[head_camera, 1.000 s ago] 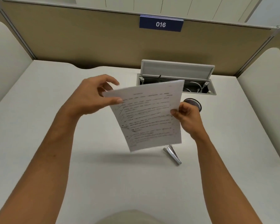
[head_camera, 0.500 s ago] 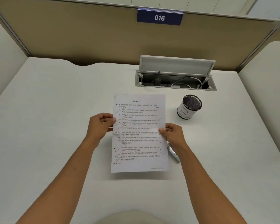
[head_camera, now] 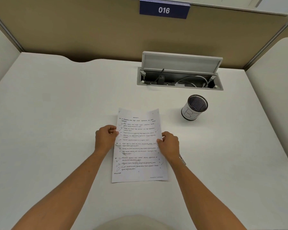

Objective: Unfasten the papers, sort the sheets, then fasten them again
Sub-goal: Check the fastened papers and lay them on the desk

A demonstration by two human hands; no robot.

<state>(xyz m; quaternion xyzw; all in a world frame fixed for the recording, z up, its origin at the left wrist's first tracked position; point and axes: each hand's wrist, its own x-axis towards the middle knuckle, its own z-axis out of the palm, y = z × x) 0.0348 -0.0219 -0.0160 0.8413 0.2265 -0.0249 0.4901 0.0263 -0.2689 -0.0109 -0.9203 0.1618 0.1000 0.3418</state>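
The printed papers, marked with pen ticks, lie lengthwise on the white desk in front of me. My left hand pinches their left edge near the middle, fingers curled. My right hand pinches the right edge at about the same height. A silver stapler lies on the desk just right of my right wrist, mostly hidden by the forearm. How the sheets are fastened cannot be told from here.
A mesh pen cup with a white label stands to the right beyond the papers. An open cable hatch with its lid up sits at the back. Tan partition walls with a "016" sign enclose the desk.
The papers came down from a raised, tilted hold to lying on the desk. My left hand shifted from the top corner to the left edge; both hands lowered toward me.
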